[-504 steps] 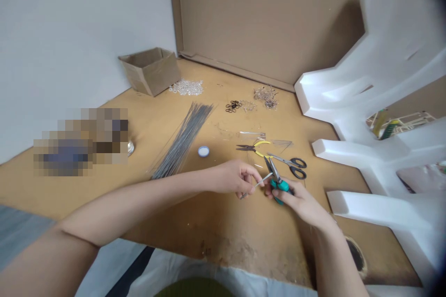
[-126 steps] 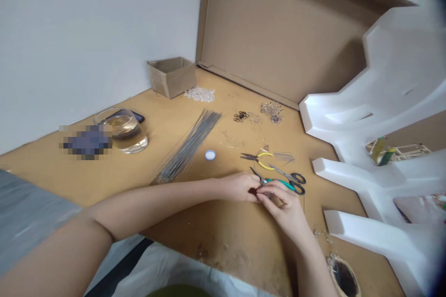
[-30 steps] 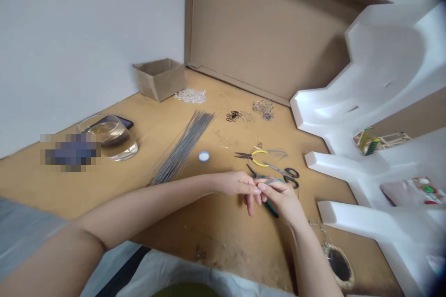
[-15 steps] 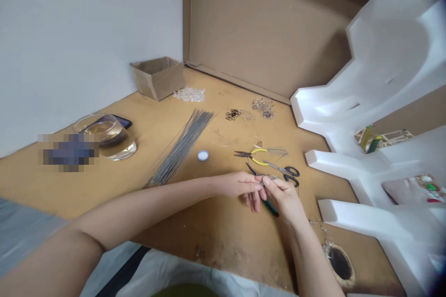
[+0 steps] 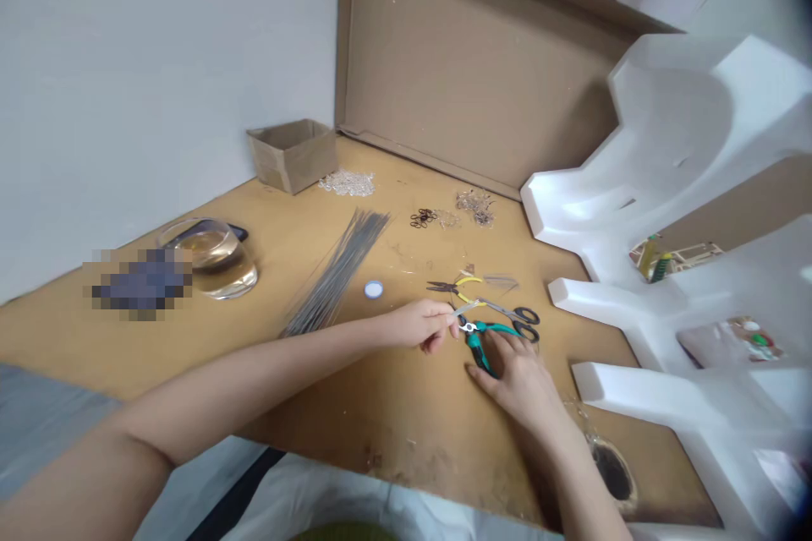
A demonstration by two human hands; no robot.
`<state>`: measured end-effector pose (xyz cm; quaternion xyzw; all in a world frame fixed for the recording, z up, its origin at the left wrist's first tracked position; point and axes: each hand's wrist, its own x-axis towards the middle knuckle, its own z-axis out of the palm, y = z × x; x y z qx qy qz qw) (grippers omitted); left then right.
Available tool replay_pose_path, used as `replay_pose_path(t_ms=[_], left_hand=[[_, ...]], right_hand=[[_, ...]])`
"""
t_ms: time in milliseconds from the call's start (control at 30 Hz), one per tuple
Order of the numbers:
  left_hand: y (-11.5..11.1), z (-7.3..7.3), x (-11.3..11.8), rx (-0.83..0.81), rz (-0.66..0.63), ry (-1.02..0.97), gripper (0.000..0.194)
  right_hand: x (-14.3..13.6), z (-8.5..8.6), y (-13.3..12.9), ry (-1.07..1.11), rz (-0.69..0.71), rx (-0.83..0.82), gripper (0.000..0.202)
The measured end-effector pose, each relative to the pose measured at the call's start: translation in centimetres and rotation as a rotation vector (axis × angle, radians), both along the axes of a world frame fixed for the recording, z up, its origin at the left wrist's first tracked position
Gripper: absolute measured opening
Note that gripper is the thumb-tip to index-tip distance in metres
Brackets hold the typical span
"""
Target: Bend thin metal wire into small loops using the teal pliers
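My left hand (image 5: 426,326) is closed in a pinch on a thin pale strip (image 5: 467,309), which sticks out to the right from the fingertips. Just right of it lie the green-handled pliers (image 5: 473,340), their handles spread apart. Over those handles is my right hand (image 5: 517,372), thumb and fingers apart, with the fingertips at the upper handle; whether they press on it I cannot tell. Behind the green pair are yellow-handled needle-nose pliers (image 5: 462,282) and black-handled scissors (image 5: 523,323).
A bundle of grey wires (image 5: 342,270) lies left of centre, beside a small white-and-blue disc (image 5: 374,290). Farther back are dark rings (image 5: 423,218), clear beads (image 5: 347,183) and a small cardboard box (image 5: 293,159). A glass of liquid (image 5: 232,275) stands left; white foam packing (image 5: 571,194) borders the right.
My hands were together at the thin piece; my right hand has let go and moved down onto the green-handled pliers. My left hand has drawn slightly left, keeping the strip. The view has shifted a little.
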<state>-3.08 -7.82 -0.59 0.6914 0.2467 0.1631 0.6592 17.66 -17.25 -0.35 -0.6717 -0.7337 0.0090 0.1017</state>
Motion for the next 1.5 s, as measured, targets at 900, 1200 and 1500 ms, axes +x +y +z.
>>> replay_pose_path(t_ms=[900, 1200, 1500], left_hand=[[0.2, 2.3, -3.0, 0.087, 0.008, -0.243, 0.031], [0.4, 2.0, -2.9, 0.084, 0.05, -0.124, 0.032], [0.0, 2.9, -2.3, 0.11, 0.101, -0.02, 0.032]], right_hand=[[-0.6, 2.6, 2.4, 1.131, 0.069, -0.48, 0.047], [-1.2, 1.3, 2.6, 1.345, 0.15, -0.557, 0.045], [-0.2, 1.4, 2.3, 1.291, 0.171, -0.659, 0.045]])
